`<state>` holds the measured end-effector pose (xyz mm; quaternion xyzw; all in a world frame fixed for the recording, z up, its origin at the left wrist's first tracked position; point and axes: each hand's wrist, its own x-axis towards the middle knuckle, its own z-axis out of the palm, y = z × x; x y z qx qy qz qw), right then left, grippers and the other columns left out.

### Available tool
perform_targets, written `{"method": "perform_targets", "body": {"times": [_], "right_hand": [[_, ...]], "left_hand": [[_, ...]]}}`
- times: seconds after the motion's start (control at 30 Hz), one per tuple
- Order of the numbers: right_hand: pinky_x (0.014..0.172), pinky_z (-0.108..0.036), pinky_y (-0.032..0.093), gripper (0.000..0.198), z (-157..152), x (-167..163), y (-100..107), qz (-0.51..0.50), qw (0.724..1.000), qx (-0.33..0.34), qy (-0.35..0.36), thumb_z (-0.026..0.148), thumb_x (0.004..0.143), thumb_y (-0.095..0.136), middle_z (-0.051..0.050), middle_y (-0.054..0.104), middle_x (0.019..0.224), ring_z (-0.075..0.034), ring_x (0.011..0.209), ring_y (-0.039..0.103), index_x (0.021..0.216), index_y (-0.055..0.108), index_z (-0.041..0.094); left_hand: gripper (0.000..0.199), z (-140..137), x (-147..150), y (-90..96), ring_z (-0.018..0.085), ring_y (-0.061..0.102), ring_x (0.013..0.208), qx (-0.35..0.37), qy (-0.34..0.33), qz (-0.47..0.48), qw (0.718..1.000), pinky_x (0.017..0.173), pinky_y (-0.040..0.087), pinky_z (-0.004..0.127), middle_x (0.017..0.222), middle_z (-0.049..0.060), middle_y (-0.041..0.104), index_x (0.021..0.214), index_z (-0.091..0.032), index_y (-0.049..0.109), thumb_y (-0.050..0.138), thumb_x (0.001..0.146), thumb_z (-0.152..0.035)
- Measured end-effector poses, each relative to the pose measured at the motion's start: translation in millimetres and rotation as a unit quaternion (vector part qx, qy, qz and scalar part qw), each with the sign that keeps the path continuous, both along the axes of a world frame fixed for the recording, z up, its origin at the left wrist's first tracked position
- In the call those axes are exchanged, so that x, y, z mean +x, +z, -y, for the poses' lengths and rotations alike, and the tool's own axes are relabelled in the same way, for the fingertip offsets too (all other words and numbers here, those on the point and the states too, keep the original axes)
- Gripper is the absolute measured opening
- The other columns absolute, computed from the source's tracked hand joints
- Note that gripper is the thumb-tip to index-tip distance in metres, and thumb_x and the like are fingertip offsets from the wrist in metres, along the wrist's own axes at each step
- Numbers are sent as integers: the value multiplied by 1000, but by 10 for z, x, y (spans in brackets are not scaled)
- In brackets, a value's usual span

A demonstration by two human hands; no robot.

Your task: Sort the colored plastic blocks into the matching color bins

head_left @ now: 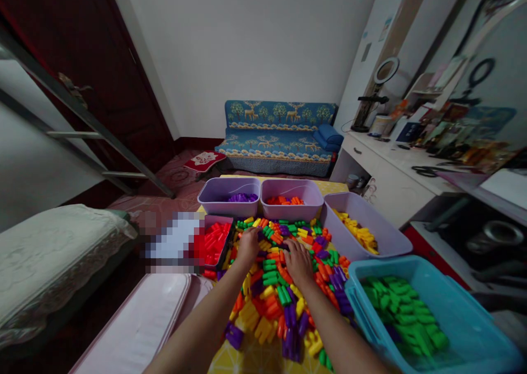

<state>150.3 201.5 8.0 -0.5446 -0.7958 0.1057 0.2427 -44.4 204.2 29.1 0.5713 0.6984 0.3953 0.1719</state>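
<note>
It's the left hand [248, 246] at eleven o'clock over the mixed block pile [270, 275] on the bench [220, 364], grip impossible to tell, right hand [298, 260] at one, fingers loosely spread, mostly single-colour tubs [292, 215] arcing eleven to four, presumably for short reaches!

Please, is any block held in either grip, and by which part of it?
It cannot be told: the left grip and right grip are over the blocks, but any hold is unclear.
</note>
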Motion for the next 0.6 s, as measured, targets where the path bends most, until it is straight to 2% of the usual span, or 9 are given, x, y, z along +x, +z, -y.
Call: {"method": "perform_targets", "body": {"times": [0.1,0.17,0.33,0.5,0.6], "right_hand": [[105,-38,36,33,-9,-1,-17,4,1000,3,-2,25,93,42,-6,61,129,-22,121,50,122,58,21],[105,-38,36,33,-16,-1,-27,8,1000,6,0,25,93,42,-7,61,129,-22,121,51,122,58,21],[105,-38,36,34,-24,4,-45,11,1000,11,0,24,92,43,-7,61,129,-22,121,51,123,59,21],[105,-38,37,34,-23,6,-52,10,1000,17,4,25,93,43,-7,61,129,-22,121,51,122,59,21],[104,-38,37,34,-20,3,-48,11,1000,20,2,24,92,43,-7,61,128,-22,120,52,122,59,21]], "left_hand": [[36,66,-50,-5,21,68,96,-5,15,19,1000,90,52,36,99,11,74,98,-14,73,42,82,-5],[35,118,-50,-9,21,68,95,-7,11,30,999,88,53,34,99,11,74,97,-13,73,42,83,-6],[34,218,18,35,19,66,103,-11,-53,35,998,95,50,33,106,6,73,104,-18,72,50,79,-8],[46,295,16,187,26,59,112,-69,-139,-105,982,101,46,39,119,9,66,121,-21,67,66,74,-22],[47,315,7,286,28,59,112,-103,-165,-163,967,99,46,40,119,10,64,123,-24,65,68,76,-27]]}}
